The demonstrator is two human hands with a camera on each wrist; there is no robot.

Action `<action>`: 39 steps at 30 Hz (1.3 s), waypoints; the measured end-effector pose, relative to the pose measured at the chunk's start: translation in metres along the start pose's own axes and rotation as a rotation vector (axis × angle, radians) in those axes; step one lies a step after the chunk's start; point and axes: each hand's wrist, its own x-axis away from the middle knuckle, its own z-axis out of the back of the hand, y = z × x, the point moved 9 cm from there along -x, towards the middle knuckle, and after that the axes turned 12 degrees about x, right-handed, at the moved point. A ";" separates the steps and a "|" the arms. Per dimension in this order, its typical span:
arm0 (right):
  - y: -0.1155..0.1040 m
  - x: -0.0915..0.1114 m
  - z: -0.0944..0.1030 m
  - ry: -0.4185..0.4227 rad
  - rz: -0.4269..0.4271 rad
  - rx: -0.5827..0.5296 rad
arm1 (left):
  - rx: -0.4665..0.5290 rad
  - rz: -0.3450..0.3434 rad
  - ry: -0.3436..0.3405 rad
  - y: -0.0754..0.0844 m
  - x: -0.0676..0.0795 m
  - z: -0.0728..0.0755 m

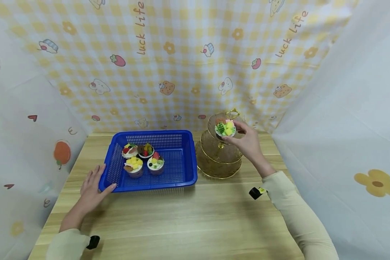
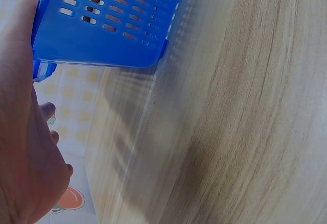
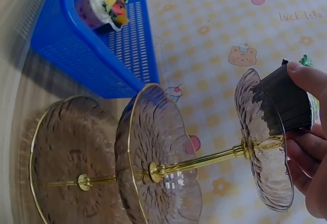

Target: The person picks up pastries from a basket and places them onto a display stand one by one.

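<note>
A person's right hand (image 1: pixel 248 142) pinches an upright cupcake (image 1: pixel 225 129) between thumb and fingers, its dark base directly over the top tier (image 3: pixel 271 185) of an upright three-tier stand (image 1: pixel 218 168); whether they touch cannot be told. The left hand (image 1: pixel 92 186), farther from the stand, rests with fingers extended against the near-left corner of a blue basket (image 1: pixel 172 160).
</note>
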 end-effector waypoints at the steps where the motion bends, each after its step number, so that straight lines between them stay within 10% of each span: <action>1: 0.001 0.000 -0.001 -0.002 -0.003 0.005 | 0.001 0.002 0.001 0.000 0.000 0.000; 39: 0.005 0.000 0.001 -0.129 -0.009 0.108 | 0.020 -0.010 0.017 0.004 0.002 0.001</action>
